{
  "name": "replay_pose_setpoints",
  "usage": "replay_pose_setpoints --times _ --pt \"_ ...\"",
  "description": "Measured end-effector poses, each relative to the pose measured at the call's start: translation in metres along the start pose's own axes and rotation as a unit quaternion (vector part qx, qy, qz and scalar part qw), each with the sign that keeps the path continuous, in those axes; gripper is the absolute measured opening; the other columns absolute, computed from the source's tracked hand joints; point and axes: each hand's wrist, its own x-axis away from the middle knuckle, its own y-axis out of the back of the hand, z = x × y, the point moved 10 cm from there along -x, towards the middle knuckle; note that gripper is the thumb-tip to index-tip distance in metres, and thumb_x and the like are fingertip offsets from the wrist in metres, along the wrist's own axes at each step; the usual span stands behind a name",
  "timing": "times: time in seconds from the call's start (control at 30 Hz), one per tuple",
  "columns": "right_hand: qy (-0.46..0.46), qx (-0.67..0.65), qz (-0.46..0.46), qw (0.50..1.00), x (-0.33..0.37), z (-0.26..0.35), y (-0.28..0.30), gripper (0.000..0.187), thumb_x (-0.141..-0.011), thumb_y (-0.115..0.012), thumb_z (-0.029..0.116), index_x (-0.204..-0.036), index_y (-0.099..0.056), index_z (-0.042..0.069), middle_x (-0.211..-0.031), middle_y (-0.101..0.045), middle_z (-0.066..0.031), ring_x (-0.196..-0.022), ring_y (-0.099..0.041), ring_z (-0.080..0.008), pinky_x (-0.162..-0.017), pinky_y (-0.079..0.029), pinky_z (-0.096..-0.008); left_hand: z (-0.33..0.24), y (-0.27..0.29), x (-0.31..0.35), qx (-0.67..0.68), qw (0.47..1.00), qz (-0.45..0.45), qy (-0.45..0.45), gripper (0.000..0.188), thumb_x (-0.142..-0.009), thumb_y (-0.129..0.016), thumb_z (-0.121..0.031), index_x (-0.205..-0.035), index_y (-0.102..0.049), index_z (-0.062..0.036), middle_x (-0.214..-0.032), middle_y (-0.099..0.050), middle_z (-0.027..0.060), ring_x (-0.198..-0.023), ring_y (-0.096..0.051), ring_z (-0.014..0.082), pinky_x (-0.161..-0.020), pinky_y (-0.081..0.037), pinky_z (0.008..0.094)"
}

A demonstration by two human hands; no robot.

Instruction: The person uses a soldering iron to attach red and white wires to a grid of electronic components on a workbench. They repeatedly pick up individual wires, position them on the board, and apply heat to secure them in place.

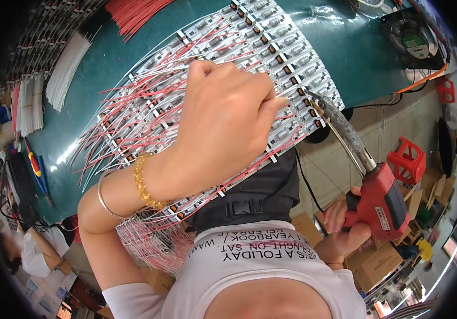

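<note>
A wide panel of small circuit boards point(297, 50) lies on the green table, with rows of components and many thin red and white wires point(154, 85) fanned out to the left. My left hand point(228, 106) is closed over the middle of the panel, fingers bent and thumb pressed in toward the right. What it pinches is hidden beneath the fingers. My right hand point(342, 220) is wrapped round the grip of a red and black soldering gun point(382, 204). The gun's metal tip reaches up-left to the component row at the panel's right edge, close to my left thumb.
Bundles of white wires point(69, 69) and red wires point(135, 13) lie at the far left. Hand tools with coloured handles point(37, 167) rest near the table's left edge. A black fan point(411, 40) stands at the far right. Red stools point(406, 159) and cardboard boxes point(374, 266) are on the floor.
</note>
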Motion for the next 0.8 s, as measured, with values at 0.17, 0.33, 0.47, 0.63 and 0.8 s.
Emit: replay_pose_setpoints --times 0.17,0.33,0.47,0.63,0.8 --pt "-0.014 0.027 0.006 1.0 0.002 0.001 -0.004 0.085 -0.078 -0.056 0.065 -0.115 -0.042 -0.01 -0.046 -0.042 0.0009 -0.035 -0.038 -0.0096 -0.039 -0.036 -0.0227 -0.004 -0.01 0.001 -0.047 0.999 0.021 -0.016 0.014 -0.074 -0.069 -0.01 -0.065 -0.059 -0.0056 -0.059 -0.054 0.0032 -0.061 -0.048 0.021 -0.072 -0.034 0.0353" --pt "-0.025 0.032 -0.01 0.999 0.003 -0.006 -0.001 0.081 -0.076 -0.059 0.063 -0.109 -0.043 -0.009 -0.046 -0.042 -0.0003 -0.035 -0.04 -0.0106 -0.038 -0.036 -0.0236 -0.004 -0.01 0.002 -0.046 0.999 0.006 -0.025 0.015 -0.074 -0.069 -0.009 -0.065 -0.059 -0.0056 -0.059 -0.053 0.0034 -0.061 -0.047 0.0211 -0.071 -0.034 0.035" --pt "-0.002 0.058 -0.039 0.998 -0.002 0.006 -0.012 0.078 -0.076 -0.061 0.06 -0.106 -0.044 -0.009 -0.046 -0.041 -0.0006 -0.035 -0.041 -0.0111 -0.037 -0.034 -0.0239 -0.005 -0.011 0.001 -0.049 0.998 0.005 -0.029 0.015 -0.074 -0.069 -0.009 -0.065 -0.059 -0.0056 -0.059 -0.053 0.0035 -0.061 -0.047 0.0211 -0.071 -0.034 0.0348" --pt "0.01 0.047 -0.053 0.997 0.001 0.008 -0.007 0.078 -0.076 -0.062 0.06 -0.107 -0.045 -0.011 -0.045 -0.041 -0.0003 -0.035 -0.04 -0.0106 -0.036 -0.034 -0.0236 -0.004 -0.011 0.001 -0.05 0.998 0.007 -0.03 0.015 -0.074 -0.069 -0.01 -0.065 -0.059 -0.0056 -0.059 -0.053 0.0036 -0.06 -0.047 0.0212 -0.071 -0.034 0.0349" --pt "0.005 0.04 -0.005 0.999 0.0 0.004 -0.008 0.079 -0.078 -0.062 0.059 -0.111 -0.045 -0.011 -0.045 -0.041 -0.0001 -0.034 -0.04 -0.0106 -0.037 -0.034 -0.0234 -0.004 -0.008 0.002 -0.045 0.999 0.002 -0.025 0.014 -0.075 -0.069 -0.01 -0.065 -0.059 -0.0055 -0.058 -0.052 0.0036 -0.06 -0.047 0.0211 -0.07 -0.034 0.0346"
